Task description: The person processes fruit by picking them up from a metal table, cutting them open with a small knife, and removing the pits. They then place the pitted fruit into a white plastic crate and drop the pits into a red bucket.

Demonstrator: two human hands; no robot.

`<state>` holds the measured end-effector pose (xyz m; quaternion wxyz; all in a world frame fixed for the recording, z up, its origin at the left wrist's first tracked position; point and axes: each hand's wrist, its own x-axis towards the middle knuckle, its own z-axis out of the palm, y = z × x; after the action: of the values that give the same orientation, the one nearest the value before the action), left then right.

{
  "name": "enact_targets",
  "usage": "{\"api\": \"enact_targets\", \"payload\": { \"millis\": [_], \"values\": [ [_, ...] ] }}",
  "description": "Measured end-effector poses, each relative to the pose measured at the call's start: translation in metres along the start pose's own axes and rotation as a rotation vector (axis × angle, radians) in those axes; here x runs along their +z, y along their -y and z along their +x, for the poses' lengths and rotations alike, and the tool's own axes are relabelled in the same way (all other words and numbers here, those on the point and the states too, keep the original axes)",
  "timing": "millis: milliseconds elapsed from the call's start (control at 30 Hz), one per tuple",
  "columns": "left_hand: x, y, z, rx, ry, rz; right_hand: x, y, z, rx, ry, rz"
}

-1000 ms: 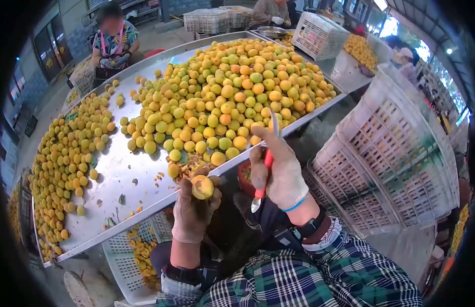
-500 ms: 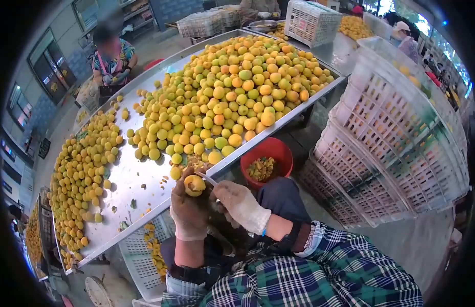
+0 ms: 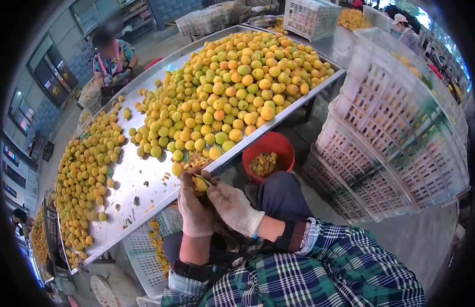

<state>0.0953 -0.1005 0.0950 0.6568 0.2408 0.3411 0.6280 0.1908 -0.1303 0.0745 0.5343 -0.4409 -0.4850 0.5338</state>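
In front of my lap, my left hand [image 3: 195, 212] wears a stained whitish glove and is closed around a yellow apricot [image 3: 200, 184]. My right hand [image 3: 236, 209], gloved the same way, grips a small knife [image 3: 206, 179]. Its thin metal blade lies against the fruit, and its handle is hidden by my fingers. Both hands are just off the near edge of a metal table [image 3: 127, 189]. Loose apricots [image 3: 222, 97] are heaped there, and small scraps of fruit lie close to my left fingertips.
A red bucket [image 3: 283, 147] with fruit pieces stands by my knee. Under the table edge sits a white crate [image 3: 140, 261] with cut fruit. Stacked plastic crates [image 3: 370, 148] rise at my right. Across the table a person [image 3: 114, 64] handles fruit.
My hands have come closer together, and the apricot has turned so less of its cut face shows. The knife blade has shifted across its top. The view has tilted slightly.
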Motion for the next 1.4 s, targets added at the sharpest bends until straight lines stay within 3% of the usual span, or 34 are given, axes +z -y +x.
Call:
{"api": "enact_targets", "payload": {
  "millis": [67, 267, 333, 467, 567, 633, 767, 800, 900, 933, 967, 1033, 1067, 1200, 1267, 1400],
  "values": [
    [0.001, 0.001, -0.001, 0.060, -0.003, 0.089, 0.002, -0.003, -0.001, -0.053, -0.014, -0.079],
    [-0.006, -0.004, 0.001, 0.343, 0.145, 0.495, 0.005, 0.003, -0.002, 0.186, 0.135, 0.191],
    [-0.006, -0.009, 0.000, 0.447, 0.232, 0.678, -0.006, 0.019, -0.004, 0.419, 0.256, 0.392],
    [-0.005, -0.005, 0.003, 0.571, 0.181, 0.800, -0.022, 0.035, -0.002, 0.823, 0.454, 0.777],
    [-0.017, -0.005, 0.008, 0.585, 0.218, 0.842, -0.019, 0.034, -0.001, 0.851, 0.429, 0.728],
    [-0.022, -0.005, 0.011, 0.558, 0.253, 0.855, -0.024, 0.031, 0.004, 0.847, 0.489, 0.760],
    [-0.017, -0.001, 0.014, 0.211, 0.050, 0.485, -0.033, 0.032, 0.005, 0.735, 0.609, 0.686],
    [-0.016, -0.002, 0.015, 0.126, 0.012, 0.347, -0.039, 0.019, 0.010, 0.611, 0.674, 0.541],
    [-0.021, -0.010, 0.016, -0.001, 0.004, 0.104, -0.034, -0.005, 0.009, 0.219, 0.521, -0.048],
    [-0.020, -0.011, 0.020, -0.005, -0.026, 0.077, -0.042, -0.002, 0.013, 0.095, 0.486, -0.393],
    [-0.021, -0.012, 0.022, -0.009, -0.054, 0.049, -0.048, 0.003, 0.013, 0.163, 0.401, -0.381],
    [-0.047, 0.000, 0.032, 0.363, 0.135, 0.786, -0.053, 0.033, 0.009, 0.296, 0.227, -0.359],
    [-0.055, 0.000, 0.033, 0.238, 0.150, 0.522, -0.056, 0.036, 0.011, 0.354, 0.186, -0.114],
    [-0.025, -0.008, 0.015, -0.097, 0.288, -0.124, -0.066, 0.035, 0.027, 0.193, -0.002, 0.661],
    [-0.022, -0.004, 0.011, -0.139, 0.244, -0.071, -0.067, 0.063, 0.028, 0.151, -0.093, 0.938],
    [-0.029, 0.013, 0.012, -0.178, 0.288, -0.009, -0.063, 0.083, 0.035, -0.058, -0.168, 0.920]
  ]
}}
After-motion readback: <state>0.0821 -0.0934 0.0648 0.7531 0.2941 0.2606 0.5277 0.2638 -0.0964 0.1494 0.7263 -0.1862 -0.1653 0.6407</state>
